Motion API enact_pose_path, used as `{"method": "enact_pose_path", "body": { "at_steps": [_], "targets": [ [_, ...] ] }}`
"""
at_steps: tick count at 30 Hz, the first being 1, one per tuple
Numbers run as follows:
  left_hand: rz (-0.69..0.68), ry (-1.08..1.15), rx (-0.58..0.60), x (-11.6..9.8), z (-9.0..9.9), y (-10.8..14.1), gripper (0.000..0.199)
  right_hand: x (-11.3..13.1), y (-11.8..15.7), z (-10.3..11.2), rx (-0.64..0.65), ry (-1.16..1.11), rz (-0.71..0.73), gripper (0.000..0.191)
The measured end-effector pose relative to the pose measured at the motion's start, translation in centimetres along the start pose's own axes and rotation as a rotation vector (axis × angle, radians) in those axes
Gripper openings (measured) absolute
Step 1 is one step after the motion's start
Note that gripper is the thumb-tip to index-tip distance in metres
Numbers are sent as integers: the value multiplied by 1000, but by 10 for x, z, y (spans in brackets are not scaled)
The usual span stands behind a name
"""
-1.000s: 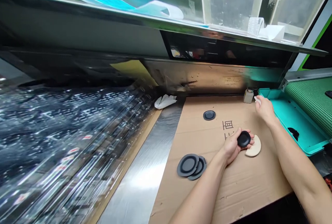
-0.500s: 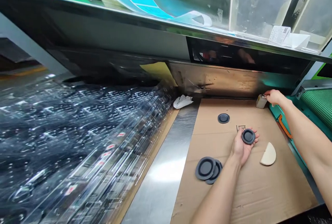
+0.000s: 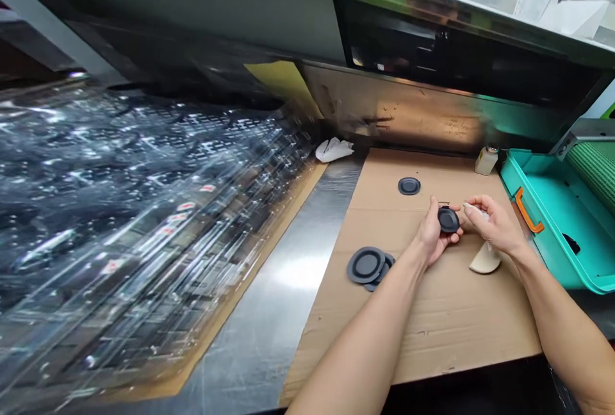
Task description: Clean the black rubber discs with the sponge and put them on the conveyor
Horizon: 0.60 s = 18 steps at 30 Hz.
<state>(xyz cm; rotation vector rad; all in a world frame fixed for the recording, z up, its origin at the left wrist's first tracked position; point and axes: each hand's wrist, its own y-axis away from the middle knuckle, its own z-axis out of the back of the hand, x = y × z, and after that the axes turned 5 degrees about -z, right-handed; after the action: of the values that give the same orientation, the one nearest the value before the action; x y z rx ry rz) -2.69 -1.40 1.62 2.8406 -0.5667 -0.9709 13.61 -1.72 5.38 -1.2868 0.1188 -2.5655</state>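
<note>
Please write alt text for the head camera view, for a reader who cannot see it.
Over a cardboard sheet, the left hand holds a small black disc while the right hand brings a small white piece to it. Nearby lie three more black discs, a beige half-round pad, a small bottle and a teal tray.

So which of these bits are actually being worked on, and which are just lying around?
In use:
- left hand holding a small black disc
- right hand pinching a small white piece beside it

Lying about:
- lone disc
- two stacked discs
- beige half-round piece
- small bottle
- teal tray
- crumpled white cloth
</note>
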Motion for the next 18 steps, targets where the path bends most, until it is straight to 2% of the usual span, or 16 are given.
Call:
{"method": "enact_pose_path", "body": {
  "at_steps": [3, 8, 13, 18],
  "targets": [
    [21, -157, -69, 4, -4, 0, 66, -1, 2, -3, 33, 127, 92, 27],
    [1, -351, -180, 12, -9, 2, 51, -2, 4, -12, 68, 383, 203, 31],
    [-115, -558, -144, 22, -1, 0, 49, -7, 5, -17, 110, 575, 201, 31],
    [-129, -708, -139, 24, 2, 0, 54, -8, 4, -16, 103, 691, 243, 28]
  ]
}}
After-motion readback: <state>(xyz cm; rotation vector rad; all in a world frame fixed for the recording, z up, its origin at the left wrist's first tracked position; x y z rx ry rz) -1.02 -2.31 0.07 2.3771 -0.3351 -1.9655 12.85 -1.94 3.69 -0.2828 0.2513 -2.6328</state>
